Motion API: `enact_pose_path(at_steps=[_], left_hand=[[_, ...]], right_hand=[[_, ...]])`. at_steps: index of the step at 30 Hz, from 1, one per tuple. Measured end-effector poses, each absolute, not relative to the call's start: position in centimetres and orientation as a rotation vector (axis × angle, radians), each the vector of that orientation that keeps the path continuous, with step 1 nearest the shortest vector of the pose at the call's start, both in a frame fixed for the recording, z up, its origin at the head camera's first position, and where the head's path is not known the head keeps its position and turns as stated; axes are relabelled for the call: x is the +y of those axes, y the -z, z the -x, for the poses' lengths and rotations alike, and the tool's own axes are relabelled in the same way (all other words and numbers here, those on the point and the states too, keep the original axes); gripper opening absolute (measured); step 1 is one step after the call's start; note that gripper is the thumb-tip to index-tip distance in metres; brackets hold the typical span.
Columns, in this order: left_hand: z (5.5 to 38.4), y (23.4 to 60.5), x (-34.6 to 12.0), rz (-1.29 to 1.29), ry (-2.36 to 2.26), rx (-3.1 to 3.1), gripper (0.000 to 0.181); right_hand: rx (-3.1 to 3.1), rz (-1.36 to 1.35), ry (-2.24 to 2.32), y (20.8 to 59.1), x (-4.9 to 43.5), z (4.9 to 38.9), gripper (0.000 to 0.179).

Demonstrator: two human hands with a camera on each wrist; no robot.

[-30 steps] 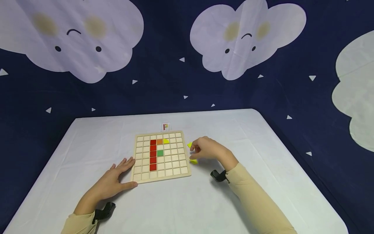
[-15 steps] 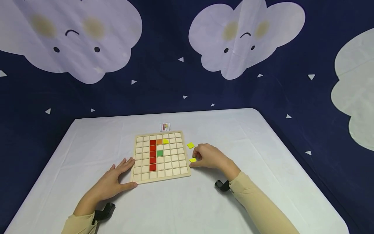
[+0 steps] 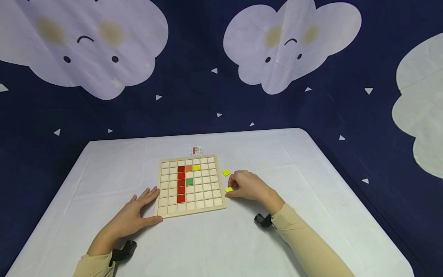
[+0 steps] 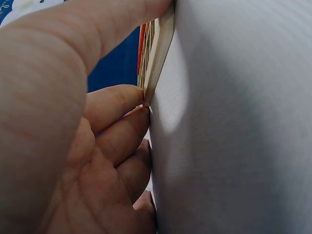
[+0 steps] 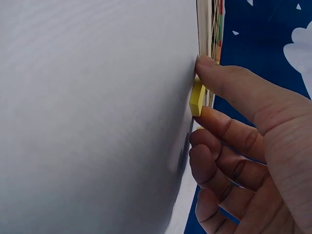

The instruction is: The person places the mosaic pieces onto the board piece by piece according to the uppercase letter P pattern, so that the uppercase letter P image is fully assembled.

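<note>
A wooden grid board (image 3: 191, 212) lies flat on the white table. My left hand (image 3: 129, 217) rests at its lower-left corner, fingers spread, with fingertips and thumb touching the edge. On the board are a column of red squares (image 3: 181, 182), an orange square (image 3: 188, 168), a green square (image 3: 189, 181) and a yellow round-edged tile (image 3: 196, 167). Right of the board, my right hand (image 3: 250, 186) pinches a yellow tile (image 5: 196, 100) by its sides between thumb and index finger, down at the table; its shape is partly hidden. Another yellow tile (image 3: 226, 172) lies just beyond that hand.
Behind the board lies a small pattern card (image 3: 196, 150) with a coloured grid. The white-covered table (image 3: 194, 246) ends at a dark blue cloth (image 3: 194, 104) printed with clouds and triangles.
My right hand has come slightly down and right from between the two yellow tiles to the nearer one, uncovering the farther one. The left hand keeps its place at the board.
</note>
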State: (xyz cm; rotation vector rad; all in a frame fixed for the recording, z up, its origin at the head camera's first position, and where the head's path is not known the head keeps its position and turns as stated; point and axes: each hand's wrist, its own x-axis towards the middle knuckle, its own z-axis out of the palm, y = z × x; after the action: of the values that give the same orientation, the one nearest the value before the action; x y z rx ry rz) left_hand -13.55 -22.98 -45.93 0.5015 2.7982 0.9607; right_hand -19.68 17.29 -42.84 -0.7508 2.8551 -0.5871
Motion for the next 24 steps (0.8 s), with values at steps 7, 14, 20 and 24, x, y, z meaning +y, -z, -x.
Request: enact_pose_path(at_steps=[7,14,20,24], left_hand=[[13.6,46.0,-23.0,-0.497,-0.965,2.797,0.098],[13.6,46.0,-22.9,-0.485,-0.959,2.798,0.099],[13.6,46.0,-22.9,-0.482,-0.953,2.796,0.100],[13.6,45.9,-22.9,-0.486,-0.956,2.797,0.099]], right_hand=[[2.848,0.718,0.605,43.1,17.4,19.9,0.022],[2.840,0.705,0.618,43.1,17.9,19.9,0.019],[2.829,0.703,0.642,43.2,18.6,19.9,0.018],[2.814,0.719,0.663,43.1,18.9,19.9,0.017]])
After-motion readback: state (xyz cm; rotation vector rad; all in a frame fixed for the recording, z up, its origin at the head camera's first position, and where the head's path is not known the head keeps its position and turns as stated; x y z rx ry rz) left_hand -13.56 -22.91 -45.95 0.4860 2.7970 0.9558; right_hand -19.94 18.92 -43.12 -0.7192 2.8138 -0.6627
